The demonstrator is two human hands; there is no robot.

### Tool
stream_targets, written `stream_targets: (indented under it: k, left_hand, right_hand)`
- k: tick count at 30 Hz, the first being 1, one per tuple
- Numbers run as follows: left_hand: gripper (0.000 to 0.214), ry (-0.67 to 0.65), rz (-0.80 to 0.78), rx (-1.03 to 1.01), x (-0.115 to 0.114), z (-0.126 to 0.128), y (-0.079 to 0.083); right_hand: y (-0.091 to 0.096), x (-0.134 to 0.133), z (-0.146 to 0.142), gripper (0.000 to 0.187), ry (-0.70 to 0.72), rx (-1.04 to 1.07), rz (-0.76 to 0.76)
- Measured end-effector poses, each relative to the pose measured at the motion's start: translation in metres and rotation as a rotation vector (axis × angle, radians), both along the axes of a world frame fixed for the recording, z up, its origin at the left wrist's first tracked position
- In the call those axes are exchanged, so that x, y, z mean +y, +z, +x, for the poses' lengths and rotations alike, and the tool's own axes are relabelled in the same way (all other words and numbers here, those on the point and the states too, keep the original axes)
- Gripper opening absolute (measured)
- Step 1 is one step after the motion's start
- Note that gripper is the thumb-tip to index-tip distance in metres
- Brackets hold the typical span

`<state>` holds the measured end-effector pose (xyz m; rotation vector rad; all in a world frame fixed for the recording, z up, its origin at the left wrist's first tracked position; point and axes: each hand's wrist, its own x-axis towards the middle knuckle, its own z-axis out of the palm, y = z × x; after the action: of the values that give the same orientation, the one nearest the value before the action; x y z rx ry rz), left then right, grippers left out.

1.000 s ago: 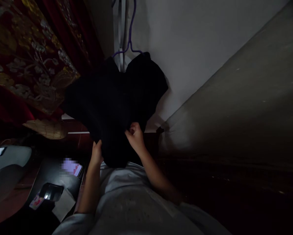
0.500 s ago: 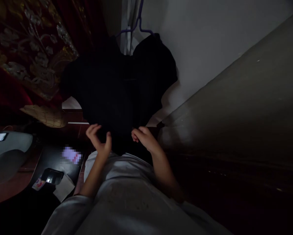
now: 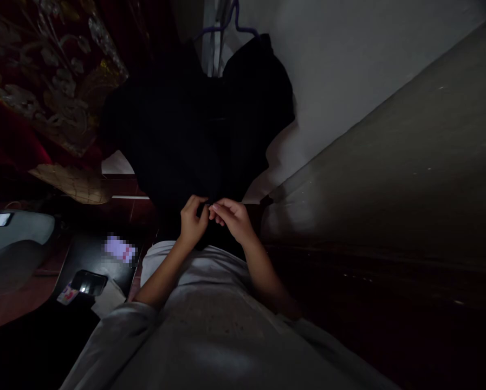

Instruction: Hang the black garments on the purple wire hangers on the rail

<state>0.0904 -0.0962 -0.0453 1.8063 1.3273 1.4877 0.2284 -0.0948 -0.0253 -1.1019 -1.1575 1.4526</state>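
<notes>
A black garment [image 3: 194, 130] hangs on a purple hanger [image 3: 237, 21] against the white wall. My left hand [image 3: 193, 221] and my right hand [image 3: 231, 218] meet at the garment's lower middle. Both are closed in a pinch on the dark cloth, fingertips almost touching each other. The room is dim and the exact spot they grip is hard to make out. My white shirt [image 3: 210, 325] fills the bottom of the view.
A red and gold embroidered curtain [image 3: 43, 70] hangs at the left. Below it a dark table [image 3: 80, 260] carries a lit phone [image 3: 120, 250], a dark phone [image 3: 89, 283] and papers. A grey cushion [image 3: 15, 238] lies far left. A large grey panel [image 3: 389, 179] slants at the right.
My left hand let go of the garment's left edge, opened, then moved right and closed beside my right hand at the lower middle. The view shifted down slightly.
</notes>
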Motion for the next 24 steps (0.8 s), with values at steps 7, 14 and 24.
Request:
stream_targets:
  k: [7, 14, 24]
  left_hand:
    - [0.006, -0.069, -0.105, 0.108, 0.020, 0.008, -0.031]
    - [0.005, -0.141, -0.142, 0.172, 0.063, -0.021, -0.036]
    - [0.028, -0.149, 0.426, 0.189, 0.101, -0.015, 0.184]
  right_hand:
    - [0.071, 0.088, -0.002, 0.035, -0.226, 0.131, 0.021]
    - [0.165, 0.122, 0.002, 0.037, -0.254, 0.023, 0.331]
    - [0.166, 0.096, -0.008, 0.029, -0.198, 0.017, 0.501]
